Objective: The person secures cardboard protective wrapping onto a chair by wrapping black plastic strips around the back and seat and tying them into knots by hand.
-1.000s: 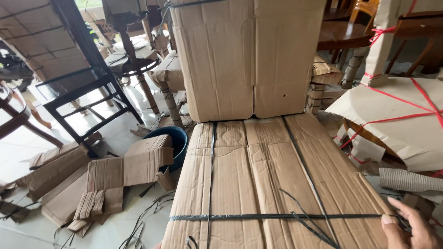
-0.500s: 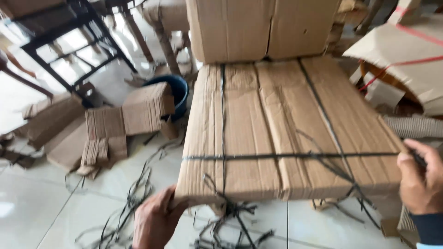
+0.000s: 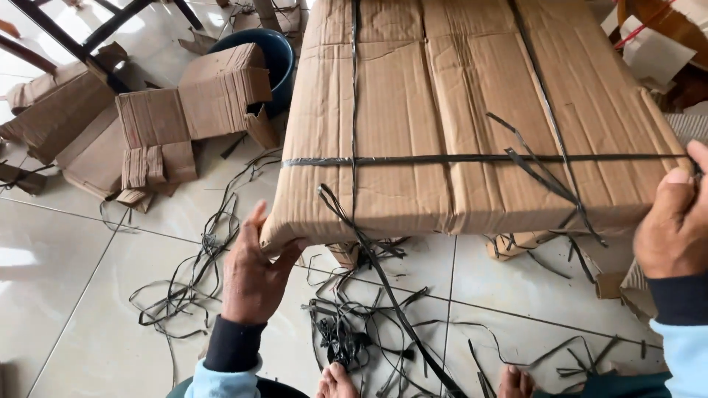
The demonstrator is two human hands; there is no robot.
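Two hands are on the cardboard-wrapped package (image 3: 472, 118), and I take that package as my landmark. My left hand (image 3: 254, 276) sits at its near left corner, fingers spread and curled up against the underside and edge, gripping the cardboard there. My right hand (image 3: 675, 228) is at its near right corner, thumb on top by the edge; I cannot tell how far its fingers are closed around the side. Black plastic straps (image 3: 457, 158) already run across and along the package, so I judge the binding largely in place, though loose strap ends (image 3: 531, 158) lie untrimmed on its top and hang off its near edge. Below that edge, cut strap scraps (image 3: 346, 332) litter the tiled floor (image 3: 74, 295). Left of the package lie folded cardboard pieces (image 3: 184, 110) and a dark blue bucket (image 3: 276, 51). What remains, in my judgement, is tidying those ends and shifting the package.
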